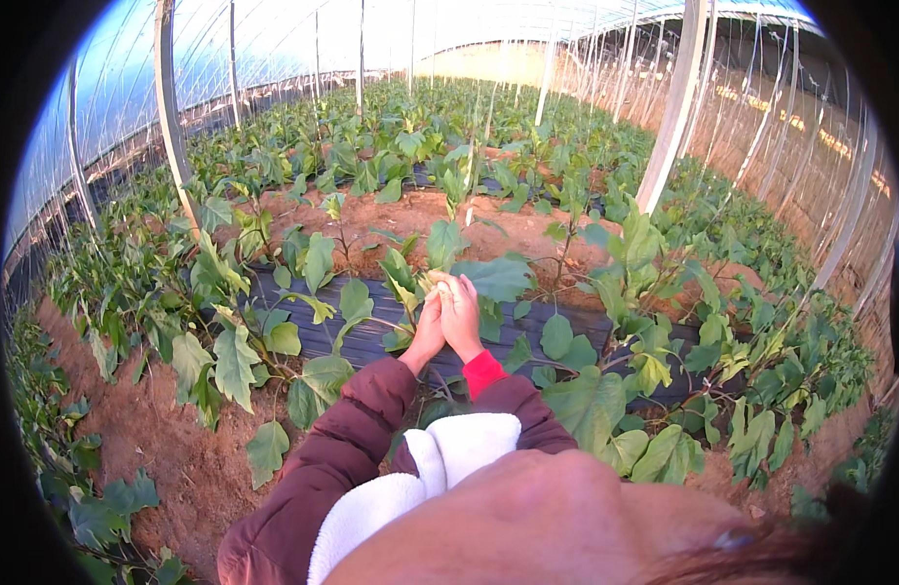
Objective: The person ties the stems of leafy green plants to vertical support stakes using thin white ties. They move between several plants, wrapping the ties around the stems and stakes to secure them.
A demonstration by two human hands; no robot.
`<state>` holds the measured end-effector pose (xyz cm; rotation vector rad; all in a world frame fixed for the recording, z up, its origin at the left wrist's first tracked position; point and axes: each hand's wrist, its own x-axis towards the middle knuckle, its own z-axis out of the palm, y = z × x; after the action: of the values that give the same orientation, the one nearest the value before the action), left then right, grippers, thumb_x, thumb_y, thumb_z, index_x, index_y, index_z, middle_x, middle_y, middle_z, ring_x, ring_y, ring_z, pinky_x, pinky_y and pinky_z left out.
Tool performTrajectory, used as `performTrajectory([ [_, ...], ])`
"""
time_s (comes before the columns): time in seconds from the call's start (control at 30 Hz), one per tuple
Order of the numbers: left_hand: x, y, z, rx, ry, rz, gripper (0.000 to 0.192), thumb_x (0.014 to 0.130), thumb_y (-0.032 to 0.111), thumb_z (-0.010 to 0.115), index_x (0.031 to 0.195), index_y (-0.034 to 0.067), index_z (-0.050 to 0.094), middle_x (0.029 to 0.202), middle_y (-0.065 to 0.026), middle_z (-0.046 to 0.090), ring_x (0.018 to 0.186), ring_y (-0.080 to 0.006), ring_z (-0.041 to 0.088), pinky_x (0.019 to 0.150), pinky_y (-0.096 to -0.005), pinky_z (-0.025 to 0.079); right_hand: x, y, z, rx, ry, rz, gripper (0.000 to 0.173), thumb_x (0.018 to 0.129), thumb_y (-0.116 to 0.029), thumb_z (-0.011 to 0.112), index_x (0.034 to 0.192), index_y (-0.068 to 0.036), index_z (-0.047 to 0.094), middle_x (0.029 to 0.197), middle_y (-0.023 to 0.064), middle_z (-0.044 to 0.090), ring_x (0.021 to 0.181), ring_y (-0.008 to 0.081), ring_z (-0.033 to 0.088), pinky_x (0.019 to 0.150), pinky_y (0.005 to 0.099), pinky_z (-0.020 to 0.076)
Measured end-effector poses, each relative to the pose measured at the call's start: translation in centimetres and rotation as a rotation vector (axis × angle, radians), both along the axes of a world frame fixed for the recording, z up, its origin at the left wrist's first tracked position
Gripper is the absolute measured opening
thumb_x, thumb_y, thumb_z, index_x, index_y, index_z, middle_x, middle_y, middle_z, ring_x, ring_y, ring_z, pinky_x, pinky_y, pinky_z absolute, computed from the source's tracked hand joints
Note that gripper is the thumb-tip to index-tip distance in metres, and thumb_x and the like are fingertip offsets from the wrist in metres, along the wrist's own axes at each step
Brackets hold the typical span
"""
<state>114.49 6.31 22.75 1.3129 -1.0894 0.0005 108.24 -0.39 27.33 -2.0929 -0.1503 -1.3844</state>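
My left hand (429,330) and my right hand (460,316) meet in front of me, pressed side by side. Their fingers close around the pale young shoot (424,282) of a leafy plant that looks like eggplant. The fingertips hide most of the shoot, and no tool shows in either hand. A broad green leaf (499,278) spreads just right of my right fingers. Behind the hands an upright leaf (444,244) rises. Black plastic mulch film (369,333) covers the bed beneath my wrists.
Rows of similar plants (420,131) stretch away under a plastic greenhouse roof. Posts stand at left (173,117) and right (674,110), with hanging strings (767,110) beside the right wall. Bare reddish soil (186,468) lies at lower left. Large leaves (592,406) crowd my right forearm.
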Motion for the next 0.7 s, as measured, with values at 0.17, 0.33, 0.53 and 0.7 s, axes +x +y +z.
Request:
performTrajectory([
  [0.17, -2.9, 7.5, -0.2, 0.162, 0.39, -0.146, 0.026, 0.102, 0.027, 0.053, 0.116, 0.008, 0.063, 0.089, 0.0057, 0.057, 0.073, -0.0039, 0.046, 0.067, -0.0236, 0.041, -1.5, 2.3, -1.2, 0.863, 0.299, 0.556, 0.032, 0.106, -0.025, 0.044, 0.123, -0.003, 0.06, 0.075, -0.0023, 0.052, 0.075, 0.0097, 0.056, 0.088, 0.0323, 0.0513],
  [0.33, -0.8, 15.3, -3.4, 0.291, 0.542, -0.099, 0.036, 0.099, 0.038, 0.058, 0.08, 0.01, 0.07, 0.07, 0.0082, 0.049, 0.067, -0.004, 0.042, 0.062, -0.0226, 0.034, -4.1, -2.1, -5.3, 1.188, 0.387, 1.332, 0.034, 0.103, -0.033, 0.051, 0.112, -0.002, 0.061, 0.065, -0.0063, 0.036, 0.063, 0.0083, 0.044, 0.092, 0.039, 0.0517],
  [0.53, 1.0, 23.8, -6.9, 0.606, 0.524, 0.086, 0.043, 0.096, 0.048, 0.06, 0.074, 0.012, 0.064, 0.062, 0.008, 0.043, 0.056, -0.0033, 0.035, 0.052, -0.0227, 0.027, -4.6, -3.9, -10.0, 1.4, 0.1, 1.547, 0.027, 0.102, -0.031, 0.055, 0.11, -0.007, 0.063, 0.069, -0.0044, 0.04, 0.057, 0.0045, 0.034, 0.057, 0.0212, 0.0309],
  [0.7, 2.9, 21.1, -9.1, 0.932, 0.1, 0.131, 0.042, 0.094, 0.045, 0.062, 0.086, 0.005, 0.069, 0.067, -0.003, 0.054, 0.064, -0.0126, 0.05, 0.06, -0.031, 0.041, -3.3, -5.0, -13.1, 1.329, 0.329, 1.3, 0.02, 0.102, -0.018, 0.055, 0.114, -0.004, 0.061, 0.071, -0.0039, 0.042, 0.053, 0.0035, 0.031, 0.05, 0.0197, 0.0257],
])
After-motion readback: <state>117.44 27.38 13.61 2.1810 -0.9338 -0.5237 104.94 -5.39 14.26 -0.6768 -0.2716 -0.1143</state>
